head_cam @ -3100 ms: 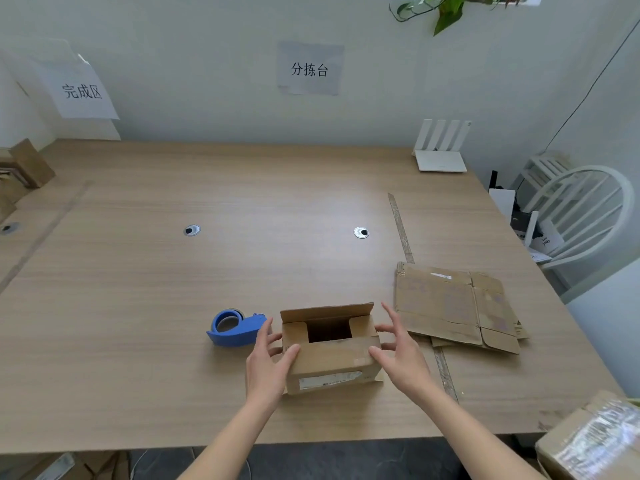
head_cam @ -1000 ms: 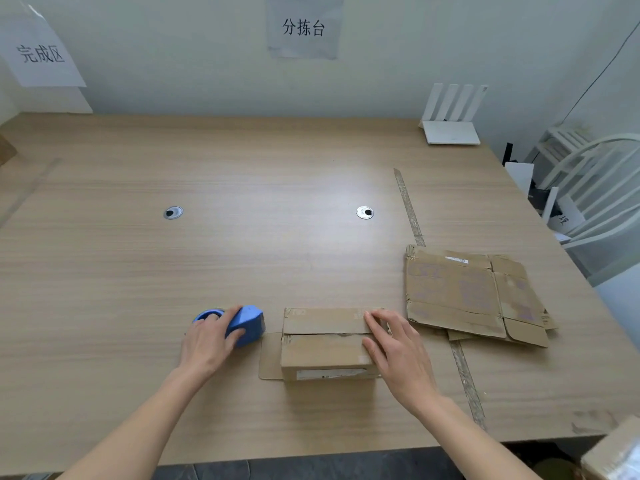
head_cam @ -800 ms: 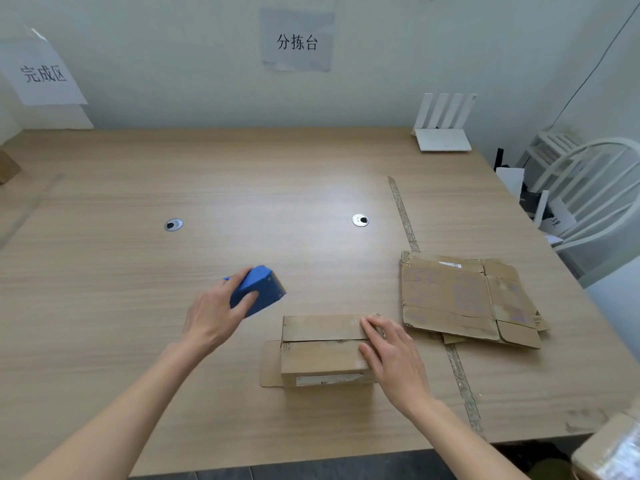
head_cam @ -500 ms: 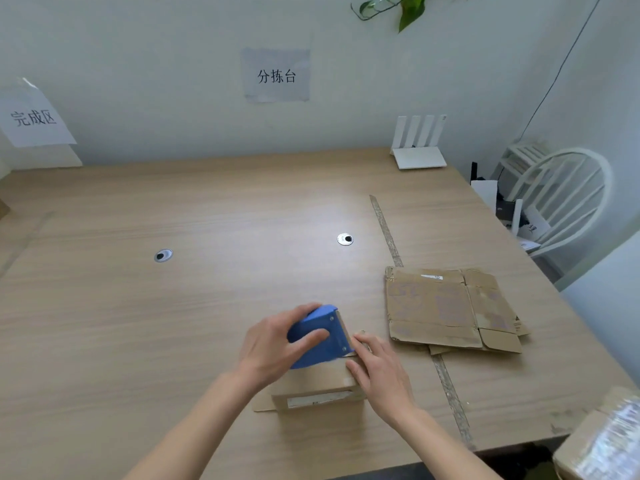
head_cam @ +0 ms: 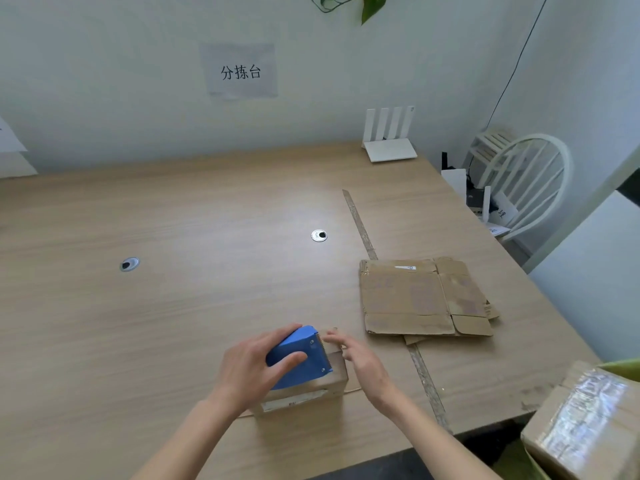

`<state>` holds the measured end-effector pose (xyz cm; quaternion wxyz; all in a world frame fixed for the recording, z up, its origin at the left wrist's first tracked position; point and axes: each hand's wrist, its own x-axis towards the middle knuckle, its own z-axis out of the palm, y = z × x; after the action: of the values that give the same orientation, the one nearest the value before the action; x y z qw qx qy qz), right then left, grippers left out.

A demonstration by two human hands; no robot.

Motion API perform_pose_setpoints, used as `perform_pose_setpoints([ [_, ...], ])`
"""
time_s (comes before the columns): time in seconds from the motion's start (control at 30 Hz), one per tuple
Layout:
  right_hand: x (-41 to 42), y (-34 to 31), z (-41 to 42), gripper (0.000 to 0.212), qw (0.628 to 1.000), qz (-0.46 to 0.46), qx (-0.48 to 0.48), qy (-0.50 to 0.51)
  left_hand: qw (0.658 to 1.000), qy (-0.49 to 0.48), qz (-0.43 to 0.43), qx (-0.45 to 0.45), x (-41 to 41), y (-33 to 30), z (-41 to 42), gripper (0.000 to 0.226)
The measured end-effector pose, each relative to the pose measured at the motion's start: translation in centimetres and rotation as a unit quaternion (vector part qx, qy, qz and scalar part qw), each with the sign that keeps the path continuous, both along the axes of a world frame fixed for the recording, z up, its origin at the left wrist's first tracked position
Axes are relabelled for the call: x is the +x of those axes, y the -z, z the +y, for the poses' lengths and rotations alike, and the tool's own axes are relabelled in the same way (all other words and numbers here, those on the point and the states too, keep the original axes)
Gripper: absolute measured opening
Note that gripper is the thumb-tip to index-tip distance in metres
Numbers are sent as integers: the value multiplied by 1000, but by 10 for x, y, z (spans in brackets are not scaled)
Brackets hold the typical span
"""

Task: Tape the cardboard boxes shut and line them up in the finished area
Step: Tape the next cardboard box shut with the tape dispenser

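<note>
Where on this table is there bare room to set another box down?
The widest bare stretch of table runs left of the small box, around both grommets. It is crowded near the hands and the flattened cardboard on the right.

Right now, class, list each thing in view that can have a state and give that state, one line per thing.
small cardboard box: flaps folded shut, standing on the table.
blue tape dispenser: gripped, resting on the box top.
left hand: grips the dispenser.
right hand: fingers relaxed at the box's right end.
flattened cardboard boxes: unfolded, lying flat.
taped box: sealed, off the table.
</note>
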<state>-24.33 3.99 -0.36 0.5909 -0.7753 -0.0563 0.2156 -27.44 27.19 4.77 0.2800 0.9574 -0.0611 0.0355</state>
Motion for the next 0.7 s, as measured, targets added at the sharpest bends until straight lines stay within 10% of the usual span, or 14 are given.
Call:
perform_pose_setpoints([
  [0.7, -1, -9, 15, 17, 997, -6, -30, 72, 992, 46, 0, 116, 12, -7, 18, 85],
])
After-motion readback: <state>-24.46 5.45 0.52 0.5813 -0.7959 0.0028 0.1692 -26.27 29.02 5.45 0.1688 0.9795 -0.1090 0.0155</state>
